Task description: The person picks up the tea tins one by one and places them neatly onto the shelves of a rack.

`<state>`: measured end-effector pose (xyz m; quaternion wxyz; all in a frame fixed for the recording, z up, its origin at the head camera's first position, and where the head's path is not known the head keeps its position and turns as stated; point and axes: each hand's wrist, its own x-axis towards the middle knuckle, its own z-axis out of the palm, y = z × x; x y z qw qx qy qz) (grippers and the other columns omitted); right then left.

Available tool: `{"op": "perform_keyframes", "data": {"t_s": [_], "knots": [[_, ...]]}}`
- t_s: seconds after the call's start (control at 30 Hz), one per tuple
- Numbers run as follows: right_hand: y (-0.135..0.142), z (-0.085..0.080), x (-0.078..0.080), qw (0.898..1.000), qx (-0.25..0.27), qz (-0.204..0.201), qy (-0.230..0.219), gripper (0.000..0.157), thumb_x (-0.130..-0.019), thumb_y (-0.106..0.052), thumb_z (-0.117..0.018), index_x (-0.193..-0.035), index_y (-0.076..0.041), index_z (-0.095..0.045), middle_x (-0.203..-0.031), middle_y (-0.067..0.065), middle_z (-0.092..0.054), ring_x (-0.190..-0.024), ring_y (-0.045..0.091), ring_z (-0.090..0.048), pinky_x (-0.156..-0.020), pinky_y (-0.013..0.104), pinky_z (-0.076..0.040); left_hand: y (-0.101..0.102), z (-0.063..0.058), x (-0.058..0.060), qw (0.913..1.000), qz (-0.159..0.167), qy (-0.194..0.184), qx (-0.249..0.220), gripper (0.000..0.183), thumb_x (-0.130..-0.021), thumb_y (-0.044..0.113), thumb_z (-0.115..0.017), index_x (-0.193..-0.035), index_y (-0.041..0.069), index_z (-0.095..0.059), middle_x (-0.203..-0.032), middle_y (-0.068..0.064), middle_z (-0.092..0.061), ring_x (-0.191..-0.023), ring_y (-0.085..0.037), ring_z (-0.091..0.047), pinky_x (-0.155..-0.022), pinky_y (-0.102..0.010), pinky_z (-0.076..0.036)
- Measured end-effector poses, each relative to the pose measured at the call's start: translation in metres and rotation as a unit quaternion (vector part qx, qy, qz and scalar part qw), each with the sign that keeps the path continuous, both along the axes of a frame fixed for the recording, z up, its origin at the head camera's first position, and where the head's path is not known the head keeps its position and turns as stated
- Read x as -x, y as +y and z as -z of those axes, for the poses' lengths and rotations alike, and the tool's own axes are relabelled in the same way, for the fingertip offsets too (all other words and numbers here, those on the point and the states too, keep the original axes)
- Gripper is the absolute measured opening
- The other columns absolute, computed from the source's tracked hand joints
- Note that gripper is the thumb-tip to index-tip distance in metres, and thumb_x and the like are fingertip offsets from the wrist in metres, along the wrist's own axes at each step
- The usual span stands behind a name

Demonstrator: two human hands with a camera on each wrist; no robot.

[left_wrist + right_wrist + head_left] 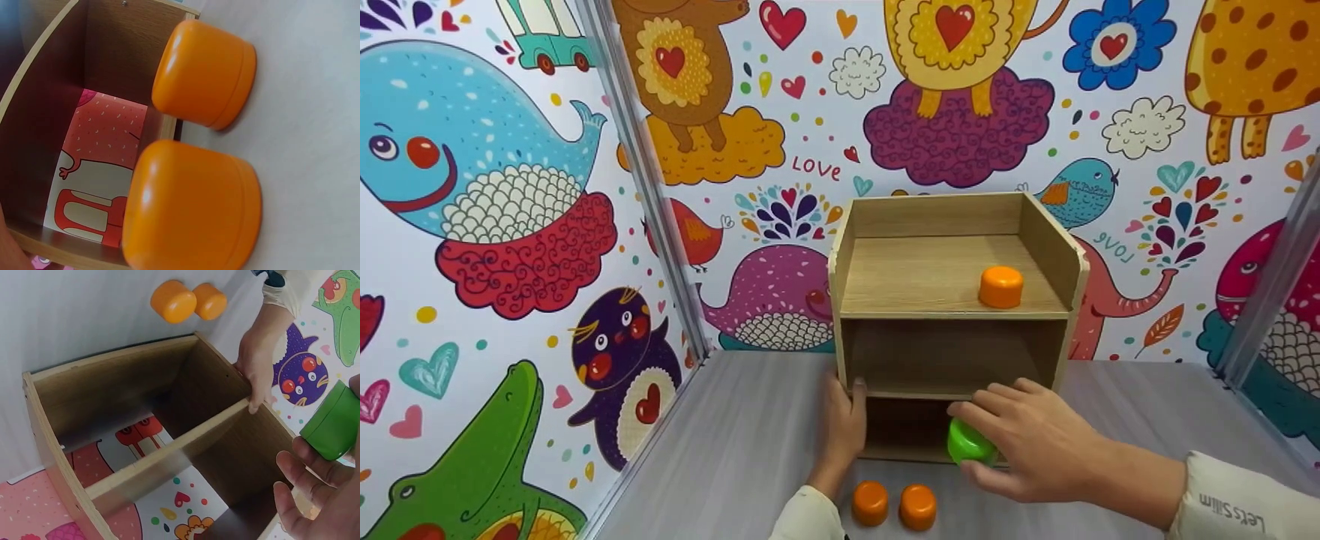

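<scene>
My left hand (844,424) grips the left side panel of a small wooden shelf unit (949,391), thumb along its front edge. In the right wrist view that left hand (259,360) is seen round the panel. My right hand (1039,442) holds a small green tub-shaped piece (969,441) between thumb and fingers, before the lowest compartment. The green piece (334,421) shows tilted in the right wrist view. Two similar orange pieces (870,503) (194,205) stand side by side in front of the shelf. A third orange piece (1001,287) sits on the top shelf, right of centre.
The shelf stands on a grey wood-grain table (712,442). Behind it rises a wall (825,90) printed with cartoon animals, and a similar panel (502,300) closes the left side. Metal posts (649,172) mark the corners. The shelf's compartments have no back panel.
</scene>
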<state>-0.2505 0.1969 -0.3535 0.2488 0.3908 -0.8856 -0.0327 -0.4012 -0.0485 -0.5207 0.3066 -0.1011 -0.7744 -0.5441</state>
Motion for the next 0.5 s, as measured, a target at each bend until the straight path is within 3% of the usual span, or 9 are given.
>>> {"op": "perform_keyframes", "data": {"t_s": [0.23, 0.5], "knots": [[-0.001, -0.011, 0.000, 1.000, -0.003, 0.020, -0.013, 0.046, -0.084, -0.064, -0.049, -0.119, -0.035, -0.053, -0.092, -0.019, -0.054, -0.083, 0.002, -0.046, -0.070, 0.028, -0.038, 0.000, 0.002, 0.001, 1.0000, -0.003, 0.009, -0.001, 0.043, -0.099, 0.032, -0.046, -0.134, 0.010, -0.036, -0.116, -0.002, -0.051, -0.107, -0.016, -0.051, -0.093, -0.041, -0.040], [0.001, -0.024, 0.000, 1.000, 0.010, 0.017, -0.002, 0.045, -0.083, -0.063, -0.053, -0.118, -0.035, -0.053, -0.089, -0.019, -0.053, -0.081, 0.000, -0.044, -0.068, 0.027, -0.036, 0.000, 0.000, 0.000, 0.9999, -0.011, 0.008, 0.006, 0.043, -0.098, 0.031, -0.046, -0.133, 0.008, -0.037, -0.116, -0.005, -0.051, -0.107, -0.018, -0.051, -0.092, -0.041, -0.041]]}}
